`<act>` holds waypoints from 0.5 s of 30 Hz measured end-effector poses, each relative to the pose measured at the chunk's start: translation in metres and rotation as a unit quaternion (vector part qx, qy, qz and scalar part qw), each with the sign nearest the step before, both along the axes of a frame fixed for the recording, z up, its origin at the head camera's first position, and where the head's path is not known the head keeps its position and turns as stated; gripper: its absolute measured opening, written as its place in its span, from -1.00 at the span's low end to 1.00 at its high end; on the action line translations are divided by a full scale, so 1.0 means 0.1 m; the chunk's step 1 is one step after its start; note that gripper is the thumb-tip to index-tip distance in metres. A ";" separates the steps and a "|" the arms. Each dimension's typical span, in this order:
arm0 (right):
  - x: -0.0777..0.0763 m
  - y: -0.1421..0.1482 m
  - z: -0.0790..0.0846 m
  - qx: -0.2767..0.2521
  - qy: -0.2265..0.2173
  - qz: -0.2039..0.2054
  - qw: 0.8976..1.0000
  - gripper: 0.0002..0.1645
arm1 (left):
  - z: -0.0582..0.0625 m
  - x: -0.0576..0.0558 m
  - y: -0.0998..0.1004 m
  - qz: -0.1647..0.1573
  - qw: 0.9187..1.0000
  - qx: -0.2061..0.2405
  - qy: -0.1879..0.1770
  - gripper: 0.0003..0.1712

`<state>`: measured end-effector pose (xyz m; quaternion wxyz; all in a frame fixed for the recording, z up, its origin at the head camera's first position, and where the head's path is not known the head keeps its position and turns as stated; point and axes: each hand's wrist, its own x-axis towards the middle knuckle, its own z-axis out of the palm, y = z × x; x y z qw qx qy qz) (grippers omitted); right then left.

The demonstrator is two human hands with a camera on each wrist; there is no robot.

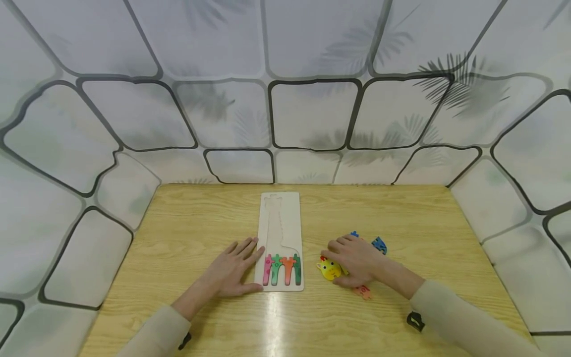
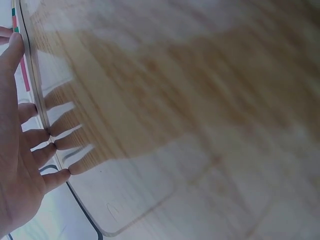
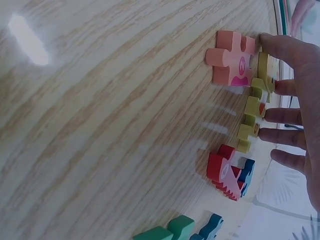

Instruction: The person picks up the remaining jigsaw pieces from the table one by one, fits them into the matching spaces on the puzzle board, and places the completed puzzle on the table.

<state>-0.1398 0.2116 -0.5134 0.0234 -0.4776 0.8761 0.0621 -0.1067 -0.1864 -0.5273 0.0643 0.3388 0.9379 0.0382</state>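
A pale puzzle board [image 1: 292,218] with a giraffe-shaped recess lies on the table. Pink, green, orange and dark green leg pieces [image 1: 288,270] sit in its lower end. My left hand [image 1: 234,270] rests at the board's left edge, fingers spread and straight. Over the loose pieces to the right is my right hand [image 1: 357,258], its thumb and forefinger around the yellow giraffe-head piece [image 1: 329,268]. In the right wrist view those fingers look extended; a firm hold does not show. Beside them lie a pink piece [image 3: 232,62] and yellow pieces [image 3: 251,112].
A blue piece [image 1: 379,245] lies beyond my right hand. The right wrist view also shows a red-and-pink piece [image 3: 222,167] and a green piece [image 3: 180,227]. Patterned panels [image 1: 312,114] border the wooden table [image 1: 200,213] at its back and sides.
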 end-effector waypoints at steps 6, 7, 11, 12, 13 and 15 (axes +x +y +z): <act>-0.02 -0.02 0.00 -0.007 0.006 0.005 1.000 -0.22 | 0.00 0.01 0.00 0.002 1.000 -0.002 0.000 0.15; -0.02 -0.02 0.00 -0.007 0.004 0.004 1.000 -0.22 | -0.01 0.01 0.00 0.001 1.000 -0.002 0.001 0.15; -0.02 -0.03 0.01 0.001 0.003 -0.002 1.000 -0.22 | 0.00 0.01 0.00 0.000 1.000 -0.002 0.006 0.15; -0.02 -0.04 0.01 0.003 0.004 -0.003 1.000 -0.22 | -0.01 0.01 0.00 -0.001 1.000 -0.002 0.007 0.15; -0.02 -0.04 0.02 0.006 0.005 -0.004 1.000 -0.22 | -0.01 0.01 0.00 -0.001 1.000 -0.002 0.008 0.15; -0.02 -0.05 0.03 0.008 0.006 -0.006 1.000 -0.21 | -0.01 0.01 0.00 -0.002 1.000 -0.002 0.010 0.15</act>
